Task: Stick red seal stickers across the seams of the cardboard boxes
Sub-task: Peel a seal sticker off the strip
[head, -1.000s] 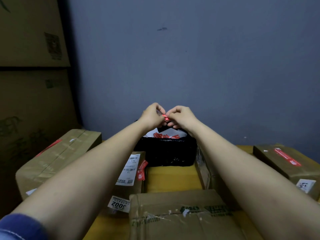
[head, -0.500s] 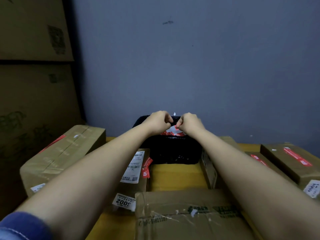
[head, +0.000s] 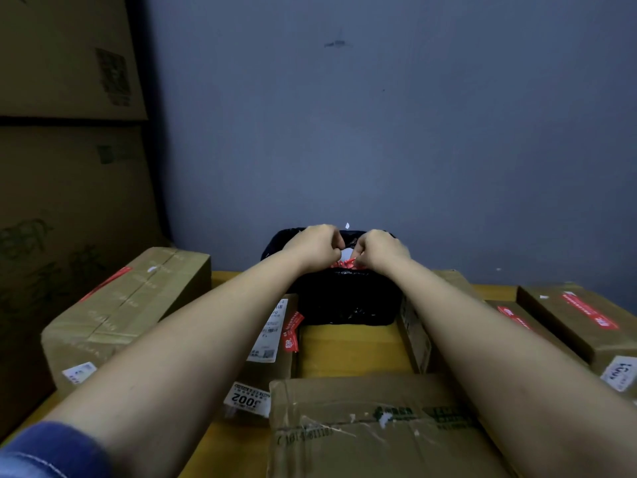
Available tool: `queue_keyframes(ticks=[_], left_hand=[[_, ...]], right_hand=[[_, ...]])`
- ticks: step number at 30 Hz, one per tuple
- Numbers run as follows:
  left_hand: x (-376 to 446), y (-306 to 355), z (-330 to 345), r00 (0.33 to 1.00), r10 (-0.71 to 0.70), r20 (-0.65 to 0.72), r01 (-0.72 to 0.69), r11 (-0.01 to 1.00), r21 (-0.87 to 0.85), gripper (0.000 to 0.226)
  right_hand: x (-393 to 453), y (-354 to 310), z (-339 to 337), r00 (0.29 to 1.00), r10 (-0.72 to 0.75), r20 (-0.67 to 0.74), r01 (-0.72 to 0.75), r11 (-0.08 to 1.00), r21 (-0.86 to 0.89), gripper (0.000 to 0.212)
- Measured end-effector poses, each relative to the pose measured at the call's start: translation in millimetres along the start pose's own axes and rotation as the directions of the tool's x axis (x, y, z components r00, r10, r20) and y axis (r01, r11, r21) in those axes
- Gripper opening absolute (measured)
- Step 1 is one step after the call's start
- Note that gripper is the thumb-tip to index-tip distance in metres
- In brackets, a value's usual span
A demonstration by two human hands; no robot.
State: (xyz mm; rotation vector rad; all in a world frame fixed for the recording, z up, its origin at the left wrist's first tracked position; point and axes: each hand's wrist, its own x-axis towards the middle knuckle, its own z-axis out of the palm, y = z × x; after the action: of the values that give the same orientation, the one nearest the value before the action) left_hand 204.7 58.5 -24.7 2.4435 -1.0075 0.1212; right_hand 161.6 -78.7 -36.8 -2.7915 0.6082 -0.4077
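Small red seal sticker (head: 349, 262) pinched between left hand (head: 315, 244) and right hand (head: 381, 248) — held over black plastic bag (head: 344, 298) at the yellow wooden table's (head: 348, 350) far edge.

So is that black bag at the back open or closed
Open. The black bag gapes at its top, showing red stickers and white paper inside, with both hands at its mouth.

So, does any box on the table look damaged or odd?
Yes. The nearest cardboard box has torn, peeling tape and white scuffs along its top seam, and no red seal shows there. A red seal sticker on the labelled box hangs curled over its edge.
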Motion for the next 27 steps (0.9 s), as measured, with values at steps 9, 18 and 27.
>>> queue_keyframes(ticks=[9,18,27], left_hand=[[-2.8,2.0,-0.9,0.999,-0.003,0.033,0.001,0.998,0.068,0.023],[-2.6,2.3,-0.6,0.999,-0.014,0.049,0.010,0.997,0.081,0.022],[-11.6,16.8,-14.5,0.998,-0.044,0.035,0.038,0.989,0.143,0.022]], right_hand=[[-3.2,-3.9,0.3,0.998,0.060,-0.024,-0.060,0.998,-0.025,0.020],[-6.1,-0.9,-0.7,0.999,0.034,0.009,-0.034,0.999,0.006,0.024],[-20.9,-5.8,-27.9,0.971,-0.050,-0.233,0.037,0.997,-0.062,0.025]])
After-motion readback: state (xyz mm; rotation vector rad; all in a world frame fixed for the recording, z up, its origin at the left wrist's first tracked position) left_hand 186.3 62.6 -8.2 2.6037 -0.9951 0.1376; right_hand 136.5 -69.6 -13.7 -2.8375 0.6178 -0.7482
